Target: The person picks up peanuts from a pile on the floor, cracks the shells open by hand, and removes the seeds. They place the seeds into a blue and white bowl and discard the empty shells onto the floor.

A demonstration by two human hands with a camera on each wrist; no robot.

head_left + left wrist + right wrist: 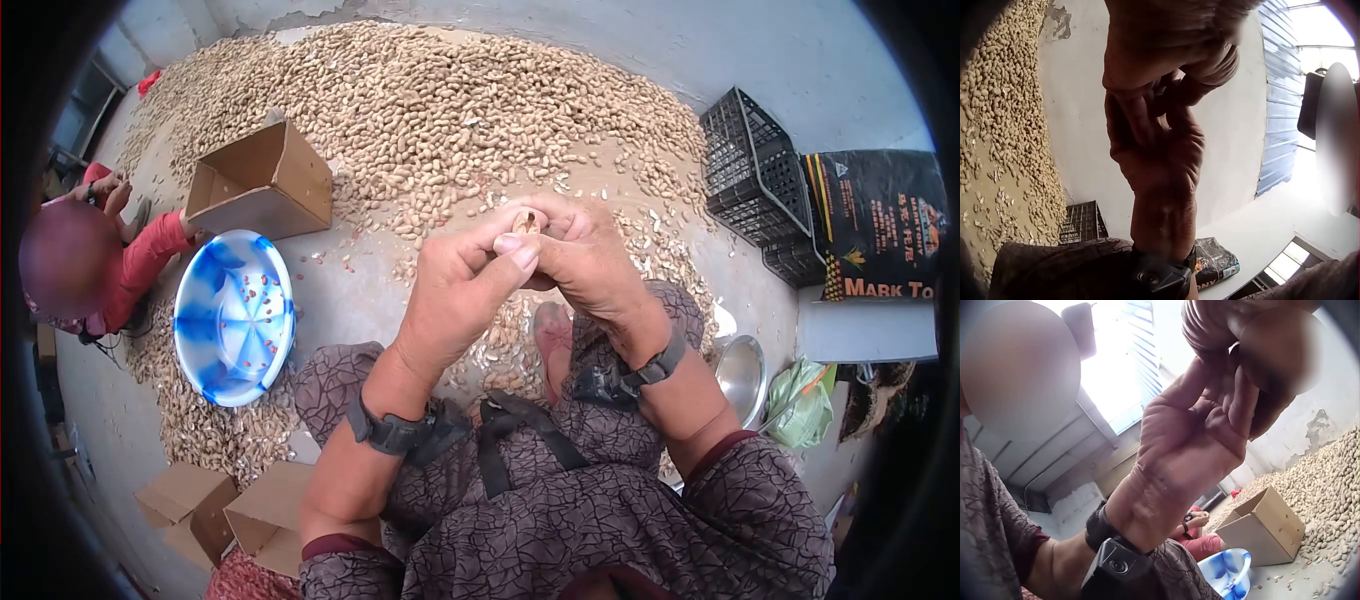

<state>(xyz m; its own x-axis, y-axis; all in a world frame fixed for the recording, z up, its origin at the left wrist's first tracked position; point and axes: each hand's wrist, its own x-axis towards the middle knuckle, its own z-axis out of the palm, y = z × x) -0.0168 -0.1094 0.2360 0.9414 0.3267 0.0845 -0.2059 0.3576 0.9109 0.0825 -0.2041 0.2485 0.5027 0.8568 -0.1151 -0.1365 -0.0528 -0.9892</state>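
A peanut shell (526, 222), with a dark opening in it, is pinched between both hands in the head view. The left hand (462, 285) has its thumb against the shell's lower edge and its fingers curled behind. From the other side the right hand (590, 262) grips the shell with thumb and curled fingers. In the left wrist view the right hand (1163, 156) meets the left hand (1169, 44) at the fingertips; the shell cannot be made out. The right wrist view shows the left hand (1188, 450) touching the right hand (1222, 328), the shell hidden by fingers.
A large peanut pile (430, 100) spreads along the wall. To the left are a cardboard box (285, 190), a blue-white basin (190, 310) holding some red kernels and a seated person in red (150, 260). Black crates (735, 160), a black sack (880, 220) and a metal bowl (738, 375) are right.
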